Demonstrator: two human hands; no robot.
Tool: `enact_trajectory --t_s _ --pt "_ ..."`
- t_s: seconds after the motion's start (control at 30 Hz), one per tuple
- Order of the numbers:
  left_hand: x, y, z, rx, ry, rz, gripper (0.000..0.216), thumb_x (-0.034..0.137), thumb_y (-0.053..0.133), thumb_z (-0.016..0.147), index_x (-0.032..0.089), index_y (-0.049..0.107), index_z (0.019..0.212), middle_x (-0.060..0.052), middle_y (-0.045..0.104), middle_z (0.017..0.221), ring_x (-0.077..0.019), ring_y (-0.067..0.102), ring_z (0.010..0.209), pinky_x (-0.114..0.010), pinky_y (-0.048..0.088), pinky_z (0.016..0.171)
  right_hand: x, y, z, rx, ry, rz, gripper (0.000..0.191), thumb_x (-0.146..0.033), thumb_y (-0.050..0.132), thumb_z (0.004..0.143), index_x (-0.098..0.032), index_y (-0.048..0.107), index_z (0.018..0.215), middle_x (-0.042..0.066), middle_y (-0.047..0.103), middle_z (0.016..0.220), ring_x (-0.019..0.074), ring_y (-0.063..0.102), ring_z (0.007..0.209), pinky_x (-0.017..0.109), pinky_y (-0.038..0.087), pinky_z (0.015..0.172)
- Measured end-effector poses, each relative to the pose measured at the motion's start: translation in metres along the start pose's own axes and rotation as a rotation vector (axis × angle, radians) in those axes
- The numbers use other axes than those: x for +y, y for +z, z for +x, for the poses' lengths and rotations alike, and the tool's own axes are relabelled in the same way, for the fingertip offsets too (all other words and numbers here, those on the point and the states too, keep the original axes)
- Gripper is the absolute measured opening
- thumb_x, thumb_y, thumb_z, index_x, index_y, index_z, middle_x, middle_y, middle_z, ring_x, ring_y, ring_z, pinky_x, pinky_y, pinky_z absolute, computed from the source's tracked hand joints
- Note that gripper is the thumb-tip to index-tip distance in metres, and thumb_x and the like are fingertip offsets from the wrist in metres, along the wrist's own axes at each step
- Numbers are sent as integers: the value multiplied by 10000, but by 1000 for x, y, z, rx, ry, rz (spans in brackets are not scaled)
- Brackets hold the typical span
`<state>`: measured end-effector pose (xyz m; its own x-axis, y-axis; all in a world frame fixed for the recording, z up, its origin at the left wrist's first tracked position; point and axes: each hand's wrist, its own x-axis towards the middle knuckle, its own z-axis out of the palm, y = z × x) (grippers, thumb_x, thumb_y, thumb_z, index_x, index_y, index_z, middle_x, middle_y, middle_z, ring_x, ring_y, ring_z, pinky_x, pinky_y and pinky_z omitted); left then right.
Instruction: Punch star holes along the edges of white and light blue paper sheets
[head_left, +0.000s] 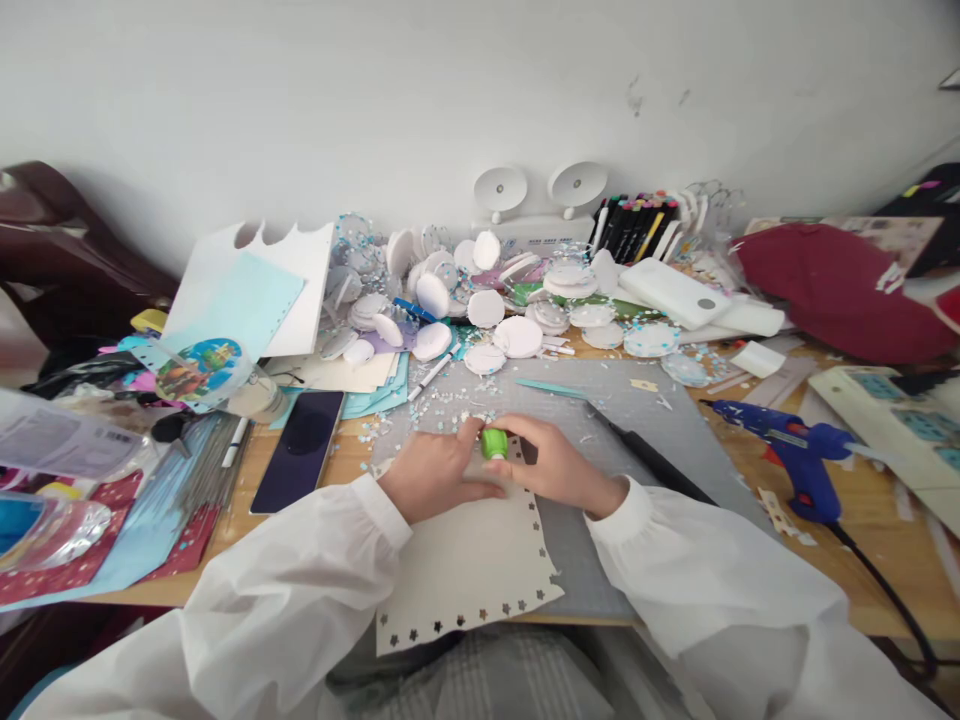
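A cream paper sheet (465, 560) lies on a grey cutting mat (600, 420), with small star-shaped holes along its right and bottom edges. At the sheet's top edge sits a small green hole punch (494, 443). My left hand (435, 470) rests on the sheet, fingers curled against the punch's left side. My right hand (551, 462) grips the punch from the right, fingers closed round it. Both arms wear white sleeves.
A dark phone (298, 448) lies left of the mat. A blue glue gun (787, 440) with its cord lies to the right. White round discs (517, 335), confetti bits and markers (634, 225) crowd the back. Papers and packets pile at the left; red fabric (840, 285) at the far right.
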<state>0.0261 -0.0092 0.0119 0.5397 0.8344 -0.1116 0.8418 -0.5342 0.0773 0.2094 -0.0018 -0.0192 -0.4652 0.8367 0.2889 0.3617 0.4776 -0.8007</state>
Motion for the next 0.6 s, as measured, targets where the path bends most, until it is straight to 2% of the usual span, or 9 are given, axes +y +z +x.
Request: enact_trajectory --t_s 0.17,0.33,0.5,0.6 --pt "-4 -4 -3 -30 22 -21 566 624 457 838 144 413 1135 -79 694 747 -304 687 672 -335 485 569 1 3 2 -34 17 33 306 -351 679 761 -191 572 998 21 617 871 160 563 782 287 459 707" --pt "-12 -4 -5 -17 74 -9 386 518 424 896 154 488 1007 -78 697 777 -270 683 691 -312 482 572 4 7 2 -26 -44 78 333 -334 706 749 -207 550 1015 45 555 941 176 539 854 307 455 747" --pt "-16 -1 -7 -7 110 -132 230 391 509 861 173 532 928 -54 681 834 -248 667 743 -304 485 593 1 9 -1 -21 -4 94 377 -266 718 736 -228 473 1020 29 536 947 171 535 856 303 460 746" --pt "-16 -5 -10 47 139 -315 217 293 579 773 178 550 954 -49 662 894 -235 650 820 -311 495 684 0 9 -3 6 -90 57 333 -237 707 750 -234 457 971 27 516 935 179 522 869 319 454 762"
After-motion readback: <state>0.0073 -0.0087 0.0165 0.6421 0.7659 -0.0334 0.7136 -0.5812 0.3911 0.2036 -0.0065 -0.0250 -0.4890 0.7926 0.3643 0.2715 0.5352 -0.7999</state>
